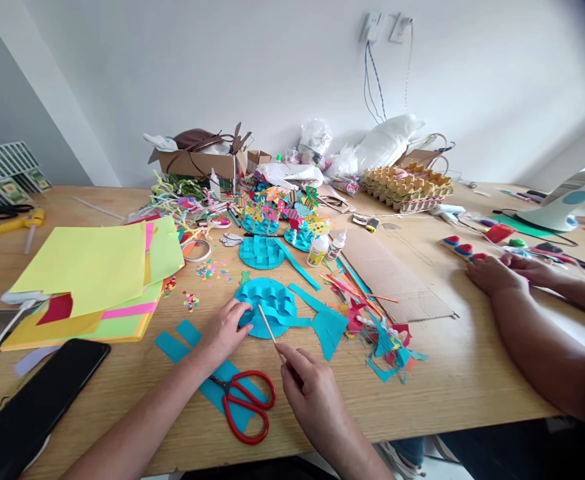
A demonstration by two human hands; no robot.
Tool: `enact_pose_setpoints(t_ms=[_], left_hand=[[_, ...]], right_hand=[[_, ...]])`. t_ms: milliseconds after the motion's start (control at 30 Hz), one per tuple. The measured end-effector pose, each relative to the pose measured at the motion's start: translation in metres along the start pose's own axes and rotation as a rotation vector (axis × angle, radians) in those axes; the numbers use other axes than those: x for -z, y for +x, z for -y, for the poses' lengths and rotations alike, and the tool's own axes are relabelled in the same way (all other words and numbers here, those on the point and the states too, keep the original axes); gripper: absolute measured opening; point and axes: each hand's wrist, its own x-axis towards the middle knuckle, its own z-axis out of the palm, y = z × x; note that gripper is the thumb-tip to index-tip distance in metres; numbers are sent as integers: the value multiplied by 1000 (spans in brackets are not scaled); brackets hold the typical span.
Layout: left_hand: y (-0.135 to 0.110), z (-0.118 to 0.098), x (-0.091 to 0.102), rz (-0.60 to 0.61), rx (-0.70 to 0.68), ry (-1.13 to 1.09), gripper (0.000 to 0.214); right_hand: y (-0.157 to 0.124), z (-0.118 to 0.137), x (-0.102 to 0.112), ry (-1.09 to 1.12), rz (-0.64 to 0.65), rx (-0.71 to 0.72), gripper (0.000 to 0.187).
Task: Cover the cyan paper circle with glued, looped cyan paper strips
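A round blue paper disc (pixel 251 331) lies before me, with rows of wavy folded paper strips across its far half. My left hand (pixel 226 332) grips its left edge between thumb and fingers. Between the fingers of my right hand (pixel 308 381) is a thin wooden stick (pixel 267 323), its tip over the disc. A loose blue strip (pixel 299 321) runs off the disc to the right. Red-handled scissors (pixel 249 400) rest on cut blue strips (pixel 239 420) near my left forearm. Behind stands a second blue disc (pixel 262 253) with folded strips on it.
Left are yellow paper sheets (pixel 82 260) and a black phone (pixel 42 393). Glue bottles (pixel 318 252), decorated blue discs and a cardboard sheet (pixel 387 273) lie beyond. Paper scraps (pixel 385 343) are at right. Another person's hands (pixel 497 275) touch small red-and-blue pieces (pixel 465 250).
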Motion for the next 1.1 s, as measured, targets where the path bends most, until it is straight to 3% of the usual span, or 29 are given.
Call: enact_pose_setpoints(t_ms=[467, 633, 1100], left_hand=[[4, 1, 1, -19, -38, 19, 28], [8, 2, -2, 16, -21, 12, 21], [5, 7, -4, -35, -64, -51, 18]], right_hand=[[-2, 5, 10, -2, -41, 12, 31], [-4, 4, 6, -9, -12, -4, 34], [-3, 2, -4, 13, -14, 1, 32]])
